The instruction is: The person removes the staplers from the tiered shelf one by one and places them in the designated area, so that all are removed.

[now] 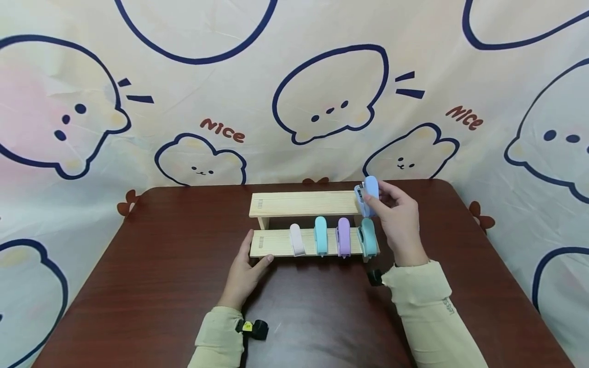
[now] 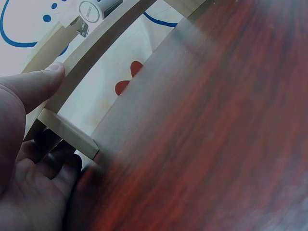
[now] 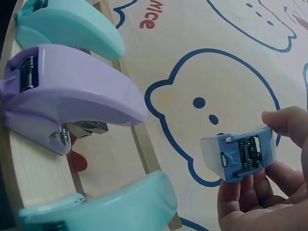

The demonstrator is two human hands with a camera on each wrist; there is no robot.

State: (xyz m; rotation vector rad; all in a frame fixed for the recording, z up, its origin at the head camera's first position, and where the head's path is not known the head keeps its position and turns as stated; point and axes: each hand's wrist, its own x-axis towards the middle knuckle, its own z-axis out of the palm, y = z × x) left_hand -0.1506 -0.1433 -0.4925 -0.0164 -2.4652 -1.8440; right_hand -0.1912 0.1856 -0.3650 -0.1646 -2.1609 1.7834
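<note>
My right hand [image 1: 401, 222] pinches a light blue stapler [image 1: 371, 191] between thumb and fingers at the right end of the upper shelf [image 1: 303, 203]; I cannot tell whether the stapler touches the wood. In the right wrist view the blue stapler [image 3: 243, 155] shows its spring end. With thumb in front and fingers at the side, my left hand [image 1: 244, 276] grips the left end of the wooden two-tier rack [image 1: 276, 243]. On the lower shelf stand a white stapler [image 1: 297, 240], a turquoise stapler [image 1: 320, 236], a purple stapler [image 1: 343, 237] and a teal stapler [image 1: 367, 237], in a row.
The rack stands on a dark red-brown wooden table [image 1: 184, 266], towards its far edge. Behind and beside the table hangs a pale cloth [image 1: 257, 97] printed with blue-outlined cartoon animals. Black cameras sit at both wrists, above the table.
</note>
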